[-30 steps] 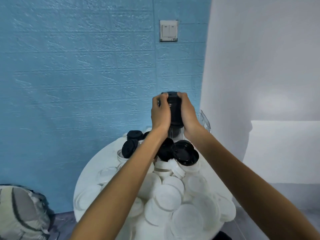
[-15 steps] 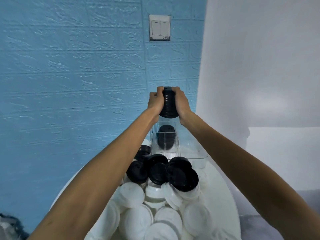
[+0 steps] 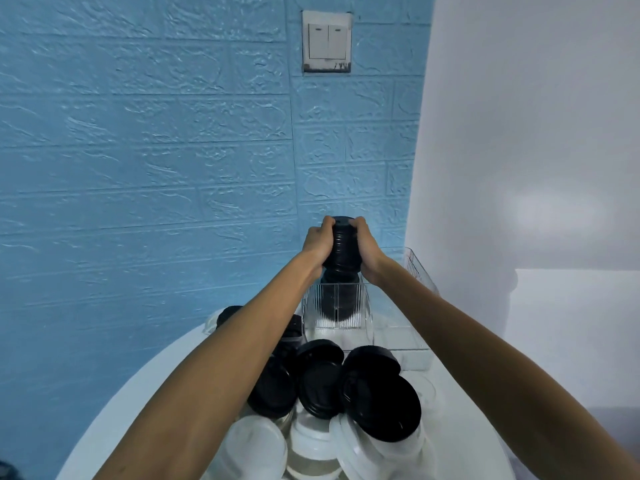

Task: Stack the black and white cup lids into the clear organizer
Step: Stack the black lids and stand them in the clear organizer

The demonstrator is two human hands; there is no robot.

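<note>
Left hand (image 3: 318,243) and right hand (image 3: 367,245) clasp black lid stack (image 3: 343,249) over organizer (image 3: 334,306); light, slippery, topples—squeeze sides.

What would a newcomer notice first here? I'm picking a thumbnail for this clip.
Both hands, left hand and right hand, grip a tall stack of black lids above the clear organizer against the blue brick wall. Nearer the camera, loose black lids lie atop white lids on the round white table.
</note>
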